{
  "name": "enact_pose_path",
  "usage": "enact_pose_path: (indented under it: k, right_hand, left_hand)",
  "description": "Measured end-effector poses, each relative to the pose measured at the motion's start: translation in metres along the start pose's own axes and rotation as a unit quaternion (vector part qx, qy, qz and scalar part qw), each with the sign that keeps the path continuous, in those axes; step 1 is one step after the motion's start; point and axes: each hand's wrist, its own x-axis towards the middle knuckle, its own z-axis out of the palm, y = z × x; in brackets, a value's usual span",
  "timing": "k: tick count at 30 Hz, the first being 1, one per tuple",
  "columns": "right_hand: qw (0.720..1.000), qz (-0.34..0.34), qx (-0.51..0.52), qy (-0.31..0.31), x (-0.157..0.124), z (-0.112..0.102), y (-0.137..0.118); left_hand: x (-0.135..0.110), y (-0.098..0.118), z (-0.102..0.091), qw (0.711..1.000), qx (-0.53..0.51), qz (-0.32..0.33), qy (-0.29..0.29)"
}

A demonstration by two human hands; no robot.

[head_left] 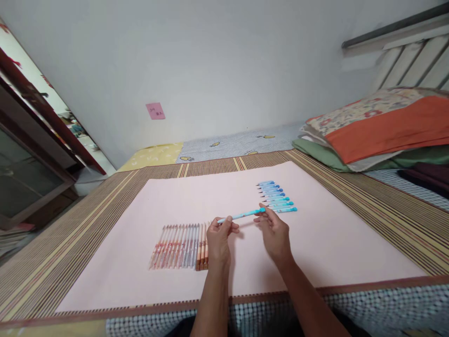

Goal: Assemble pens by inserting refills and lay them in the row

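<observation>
A slim light-blue pencil point(244, 215) is held nearly level above a pale pink sheet, its turquoise end to the right. The fingers of my left hand point(220, 238) are closed round its left end and cover the tip. At the turquoise end, my right hand point(276, 234) pinches with thumb and forefinger. Just beyond that hand lies a column of several blue pencils point(275, 194), dark points to the left. Beside my left hand stretches a row of pens point(175, 246), pinkish and grey; brown-ended pens point(202, 248) at its right side are partly hidden by the hand.
The pink sheet point(115, 271) lies on a striped mat point(49, 243) over a bed. Folded bedding with an orange cover point(393, 135) is piled at the right. Behind rises a white wall with a pink note point(155, 111); a radiator point(414, 61) is at upper right.
</observation>
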Motion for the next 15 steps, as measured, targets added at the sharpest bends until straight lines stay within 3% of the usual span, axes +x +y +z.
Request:
enact_pose_path:
  k: [8, 15]
  right_hand:
    - [1.000, -0.018, -0.016, 0.000, -0.002, 0.002, -0.002]
    - [0.998, -0.050, -0.025, 0.001, -0.010, 0.009, -0.005]
  left_hand:
    - [0.001, -0.002, 0.000, 1.000, -0.010, -0.007, 0.020]
    - [0.000, -0.002, -0.002, 1.000, -0.010, 0.002, 0.001]
